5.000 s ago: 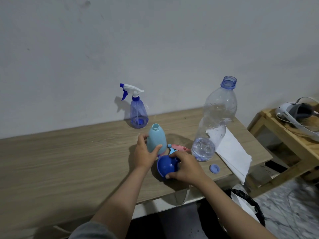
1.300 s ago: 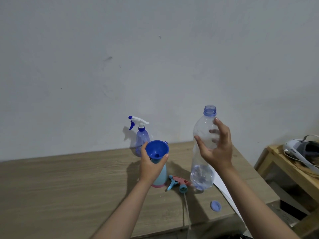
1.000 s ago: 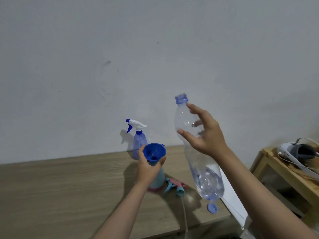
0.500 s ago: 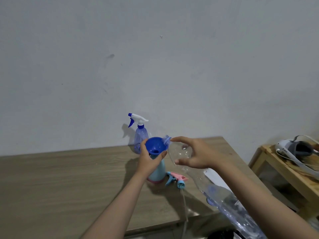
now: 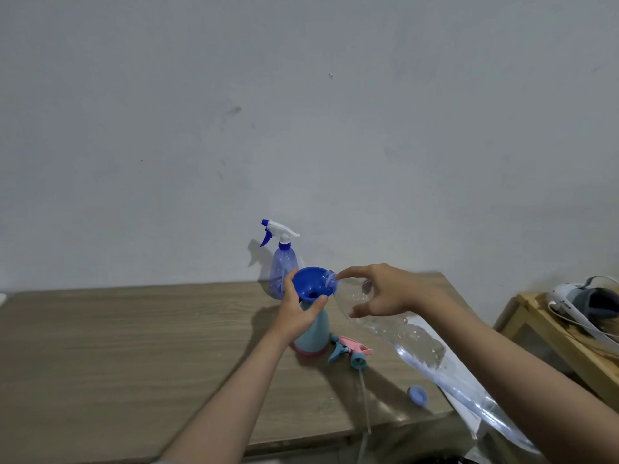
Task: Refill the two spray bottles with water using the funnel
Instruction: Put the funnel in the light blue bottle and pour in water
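Funnel (image 5: 311, 288) stays seated because my left hand (image 5: 299, 316) clamps it onto the teal bottle (image 5: 313, 336), while my right hand (image 5: 382, 291) grips the tilted water bottle (image 5: 395, 333), mouth just beside that rim for pouring.

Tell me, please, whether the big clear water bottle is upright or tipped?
Tipped: the right hand holds the clear water bottle slanted, its uncapped mouth at the blue funnel rim, its base raised toward the camera.

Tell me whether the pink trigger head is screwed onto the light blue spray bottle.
No, the pink trigger head lies on the table beside the light blue spray bottle.
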Motion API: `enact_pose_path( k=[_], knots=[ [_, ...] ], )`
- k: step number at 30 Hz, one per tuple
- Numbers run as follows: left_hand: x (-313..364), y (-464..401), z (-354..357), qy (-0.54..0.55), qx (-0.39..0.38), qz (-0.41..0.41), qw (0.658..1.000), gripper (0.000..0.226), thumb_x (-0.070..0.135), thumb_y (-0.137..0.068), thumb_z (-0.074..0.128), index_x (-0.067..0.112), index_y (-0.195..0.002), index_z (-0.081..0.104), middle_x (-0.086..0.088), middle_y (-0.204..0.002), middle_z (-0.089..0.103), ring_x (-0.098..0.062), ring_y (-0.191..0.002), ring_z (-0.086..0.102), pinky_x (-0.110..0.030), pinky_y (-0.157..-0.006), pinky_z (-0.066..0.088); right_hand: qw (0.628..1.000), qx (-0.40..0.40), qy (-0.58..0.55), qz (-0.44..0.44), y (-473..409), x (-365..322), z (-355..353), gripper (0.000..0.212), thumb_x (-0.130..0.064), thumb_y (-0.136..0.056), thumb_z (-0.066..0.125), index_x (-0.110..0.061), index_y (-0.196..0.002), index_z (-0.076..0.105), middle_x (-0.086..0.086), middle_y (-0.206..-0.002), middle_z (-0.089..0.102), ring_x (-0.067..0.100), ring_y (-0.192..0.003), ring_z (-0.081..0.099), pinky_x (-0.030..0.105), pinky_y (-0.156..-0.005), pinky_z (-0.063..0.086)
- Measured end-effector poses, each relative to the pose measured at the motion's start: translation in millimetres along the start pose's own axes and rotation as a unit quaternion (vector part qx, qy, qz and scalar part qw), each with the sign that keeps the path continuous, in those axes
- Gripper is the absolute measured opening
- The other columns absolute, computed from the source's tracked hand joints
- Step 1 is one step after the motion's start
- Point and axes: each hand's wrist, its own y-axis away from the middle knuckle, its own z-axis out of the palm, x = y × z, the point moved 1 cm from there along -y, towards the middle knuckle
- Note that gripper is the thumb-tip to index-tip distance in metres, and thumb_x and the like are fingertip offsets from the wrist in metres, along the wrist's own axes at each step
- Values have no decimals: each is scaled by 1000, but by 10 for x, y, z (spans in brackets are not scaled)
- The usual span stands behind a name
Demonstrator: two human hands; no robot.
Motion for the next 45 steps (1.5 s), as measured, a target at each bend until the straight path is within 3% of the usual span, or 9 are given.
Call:
enact_pose_path(
  k=[7, 13, 19, 26, 33, 36, 39, 45],
  knots=[
    [-21, -19, -14, -6, -11, -7, 1000, 92, 56, -70, 68, 42, -141, 11, -1, -144, 36, -22, -128, 46, -44, -108, 41, 999, -12, 38, 0, -50, -55, -24, 70, -48, -69, 74, -45, -132, 44, -1, -100, 66, 18, -94, 62, 38, -83, 53],
    [-12, -34, -23, -15, -11, 1, 1000, 87, 41, -82, 69, 35, -145, 10, -2, -144, 33, -23, -129, 44, -43, -107, 41, 998, -23, 59, -6, -51, -118, -74, 70, -44, -72, 74, -41, -136, 44, -13, -101, 51, 11, -95, 53, 28, -77, 43],
    [2, -38, -20, -20, -4, 6, 1000, 87, 39, -82, 70, 32, -145, 10, -4, -145, 31, -24, -130, 42, -44, -107, 41, 997, -32, 76, -4, -30, -153, -110, 70, -42, -73, 74, -41, -136, 44, -12, -97, 50, 11, -93, 50, 26, -75, 39],
    [16, -29, -12, -10, -2, 8, 1000, 86, 35, -83, 70, 29, -145, 11, -1, -139, 33, -21, -127, 43, -32, -100, 42, 992, -44, 114, -8, -10, -213, -161, 69, -42, -74, 74, -39, -136, 44, -11, -98, 49, 12, -92, 49, 26, -75, 38],
    [75, -4, -7, -14, 9, 20, 1000, 84, 30, -84, 71, 24, -145, 14, 2, -131, 33, -15, -120, 42, -26, -94, 40, 988, -55, 146, -8, -32, -208, -169, 72, -45, -74, 74, -40, -138, 42, -5, -121, 59, 12, -90, 47, 27, -75, 38],
    [88, 6, -7, -8, 9, 17, 1000, 84, 29, -84, 71, 24, -144, 13, 3, -130, 33, -17, -122, 42, -26, -94, 41, 987, -53, 150, -10, -7, -196, -167, 72, -46, -74, 73, -39, -138, 41, -5, -126, 59, 16, -101, 54, 27, -76, 38],
    [105, 17, -5, -11, 11, 16, 1000, 83, 29, -84, 71, 24, -144, 13, 2, -130, 33, -17, -122, 41, -26, -93, 41, 988, -46, 147, -11, 22, -161, -146, 72, -46, -75, 72, -40, -139, 41, -5, -125, 60, 18, -111, 57, 27, -76, 38],
    [99, 27, -6, -17, 10, 9, 1000, 85, 31, -85, 69, 25, -146, 10, -2, -138, 33, -21, -128, 40, -32, -101, 42, 994, -14, 106, -13, 80, -12, -12, 71, -50, -70, 72, -48, -133, 40, -5, -114, 65, 19, -107, 61, 32, -80, 49]
  ],
)
